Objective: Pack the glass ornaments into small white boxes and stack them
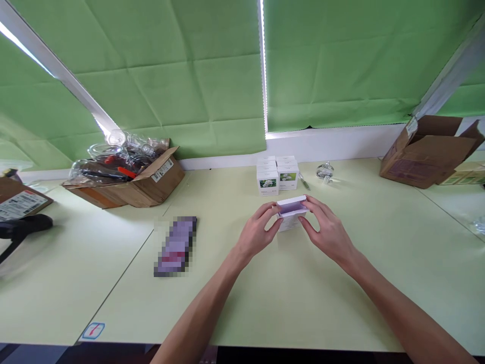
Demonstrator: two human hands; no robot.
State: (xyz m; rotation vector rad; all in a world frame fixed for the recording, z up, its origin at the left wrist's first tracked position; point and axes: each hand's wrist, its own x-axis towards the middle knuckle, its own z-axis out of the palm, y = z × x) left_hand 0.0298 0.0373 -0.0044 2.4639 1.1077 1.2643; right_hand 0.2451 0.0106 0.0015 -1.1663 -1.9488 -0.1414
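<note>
Between my two hands stands a small white box (291, 222), its top open and its pale lilac inside showing. My left hand (258, 228) grips the box's left side, with thumb and fingers at the upper edge. On the right side, my right hand (324, 225) holds it the same way, thumb on the near face and fingers at the rim. Just behind are several white boxes (268, 186) in two rows, with a picture of white flowers on green on their front faces. What lies inside the open box, if anything, cannot be made out.
A pen (304, 181) and a clear glass-like object (325, 171) lie right of the rows. An open carton (151, 182) of plastic-wrapped items stands back left, another carton (424, 151) back right. A pixelated dark-edged object (176, 246) rests on the table (242, 313) to the left.
</note>
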